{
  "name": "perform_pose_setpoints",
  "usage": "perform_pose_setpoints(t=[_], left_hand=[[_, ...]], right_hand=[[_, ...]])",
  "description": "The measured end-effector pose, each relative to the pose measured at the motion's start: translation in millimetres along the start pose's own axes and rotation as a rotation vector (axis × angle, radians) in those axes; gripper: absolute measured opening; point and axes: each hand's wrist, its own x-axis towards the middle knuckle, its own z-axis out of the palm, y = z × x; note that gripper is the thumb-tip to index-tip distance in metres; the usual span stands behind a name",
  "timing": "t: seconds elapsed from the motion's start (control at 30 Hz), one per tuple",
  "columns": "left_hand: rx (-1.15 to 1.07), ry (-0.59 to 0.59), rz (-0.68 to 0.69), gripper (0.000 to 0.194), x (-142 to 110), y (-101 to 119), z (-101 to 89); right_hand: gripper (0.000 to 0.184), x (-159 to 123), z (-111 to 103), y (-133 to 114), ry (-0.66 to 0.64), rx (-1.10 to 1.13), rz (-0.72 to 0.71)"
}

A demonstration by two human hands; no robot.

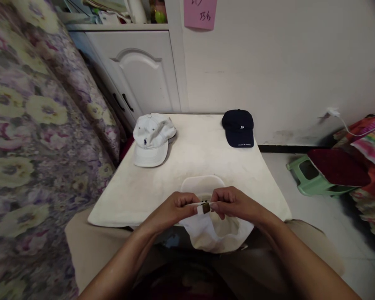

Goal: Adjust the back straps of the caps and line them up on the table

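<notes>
A white baseball cap (206, 233) lies partly on the table's near edge and partly over the lap, its inside facing up and its brim pointing away. Over its opening, my left hand (183, 206) pinches one side of the cap's back strap, beside a buckle (205, 208) of dull brass colour. On the other side of the buckle, my right hand (229, 203) is closed on the strap, thumb and fingers together. Farther back stand a pale grey cap (151, 139) with a small dark logo, at the left, and a navy cap (238, 127) with white lettering, at the right.
The table (193, 150) has a cream cover. Behind it are a white cabinet (140, 71) and a wall with a pink note (200, 14). A floral curtain (34, 125) hangs at the left. A green stool (312, 179) with a dark red top stands at the right.
</notes>
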Motion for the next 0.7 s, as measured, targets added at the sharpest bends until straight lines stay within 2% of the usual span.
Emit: perform_pose_setpoints(t=[0.2,0.47,0.7], left_hand=[[-0.021,0.046,-0.030,0.022,3.5,1.2,7.1],[0.032,-0.006,-0.013,0.025,4.8,-0.1,9.4],[0.015,-0.005,-0.008,0.024,4.6,0.3,9.8]], right_hand=[[0.017,-1.3,-1.3,0.4,-0.006,-0.008,-0.029],[0.015,-3.8,-3.0,-0.3,-0.048,-0.078,-0.033],[0.015,-6.3,-4.5,-4.3,-0.082,-0.072,0.038]])
